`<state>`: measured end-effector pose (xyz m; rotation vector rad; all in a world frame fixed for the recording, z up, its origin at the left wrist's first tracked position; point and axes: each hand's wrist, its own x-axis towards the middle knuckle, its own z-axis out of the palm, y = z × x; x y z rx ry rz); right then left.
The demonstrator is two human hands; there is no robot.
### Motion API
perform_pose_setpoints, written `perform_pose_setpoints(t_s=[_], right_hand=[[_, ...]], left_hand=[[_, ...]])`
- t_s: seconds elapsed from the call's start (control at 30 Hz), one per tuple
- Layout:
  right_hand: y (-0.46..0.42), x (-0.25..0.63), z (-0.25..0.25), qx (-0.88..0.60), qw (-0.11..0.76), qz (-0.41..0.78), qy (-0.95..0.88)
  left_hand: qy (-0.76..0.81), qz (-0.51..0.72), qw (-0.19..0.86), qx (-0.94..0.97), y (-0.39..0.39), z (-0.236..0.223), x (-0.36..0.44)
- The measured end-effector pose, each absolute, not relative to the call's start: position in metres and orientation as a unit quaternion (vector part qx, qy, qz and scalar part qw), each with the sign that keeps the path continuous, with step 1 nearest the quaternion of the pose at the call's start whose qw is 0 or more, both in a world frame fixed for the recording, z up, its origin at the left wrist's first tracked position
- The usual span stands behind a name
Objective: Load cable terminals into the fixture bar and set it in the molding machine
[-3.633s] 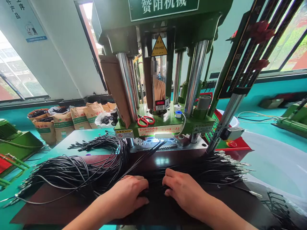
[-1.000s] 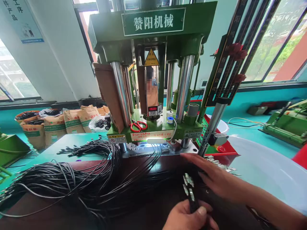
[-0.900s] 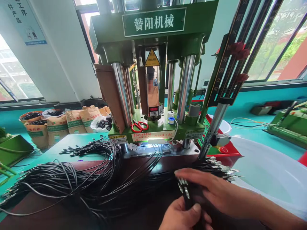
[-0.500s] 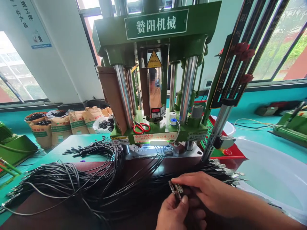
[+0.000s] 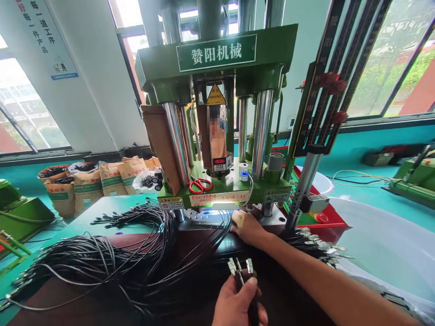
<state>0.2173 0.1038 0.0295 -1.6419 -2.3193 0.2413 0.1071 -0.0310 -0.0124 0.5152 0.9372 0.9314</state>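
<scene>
My left hand (image 5: 234, 299) is closed around several cable connectors (image 5: 239, 269) low in the view; their silvery metal ends stick up past the thumb. Farther forward, my right hand (image 5: 246, 226) reaches to the metal mold plate (image 5: 200, 217) under the green press (image 5: 217, 190). Its fingers are curled beside the black cables (image 5: 220, 228) that run out of the press, and their tips are partly hidden. What they pinch, if anything, cannot be made out. A large bundle of black cables (image 5: 84, 258) lies to the left of both hands.
Red-handled scissors (image 5: 200, 184) and a blue-and-white tape roll (image 5: 244, 176) rest on the press. More metal-ended cables (image 5: 316, 244) lie at right, beside a big white tub (image 5: 390, 235). A red control box (image 5: 329, 217) sits by the press post. Paper sacks (image 5: 88, 185) stand behind.
My right hand has left the connectors at my left hand and moved forward to the mold plate. My left hand keeps the connectors, now more spread and upright. The view has shifted slightly.
</scene>
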Motion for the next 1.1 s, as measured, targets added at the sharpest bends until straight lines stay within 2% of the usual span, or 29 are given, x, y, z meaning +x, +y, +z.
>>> perform_pose_setpoints(t_s=[0.17, 0.3, 0.37, 0.43, 0.5, 0.57, 0.7, 1.1], right_hand=[[0.072, 0.257, 0.065, -0.581, 0.122, 0.105, -0.798], [0.034, 0.291, 0.077, -0.602, 0.125, 0.218, -0.758], [0.007, 0.296, 0.066, -0.625, 0.216, 0.353, -0.662], [-0.021, 0.293, 0.047, -0.610, 0.374, 0.480, -0.507], [-0.044, 0.283, 0.027, -0.576, 0.481, 0.529, -0.397], [-0.055, 0.272, 0.013, -0.562, 0.538, 0.529, -0.338], [-0.053, 0.259, 0.004, -0.535, 0.584, 0.519, -0.321], [-0.052, 0.258, 0.006, -0.553, 0.563, 0.504, -0.351]], left_hand=[[0.452, 0.409, 0.739, 0.287, -0.032, -0.002, 0.104], [0.435, 0.378, 0.751, 0.323, -0.028, 0.013, 0.106], [0.439, 0.365, 0.751, 0.333, -0.026, 0.018, 0.110], [0.442, 0.349, 0.752, 0.342, -0.024, 0.021, 0.114], [0.446, 0.331, 0.751, 0.356, -0.022, 0.024, 0.118], [0.458, 0.311, 0.742, 0.378, -0.021, 0.028, 0.119], [0.469, 0.251, 0.725, 0.438, -0.019, 0.031, 0.120], [0.482, 0.212, 0.705, 0.475, -0.020, 0.027, 0.124]])
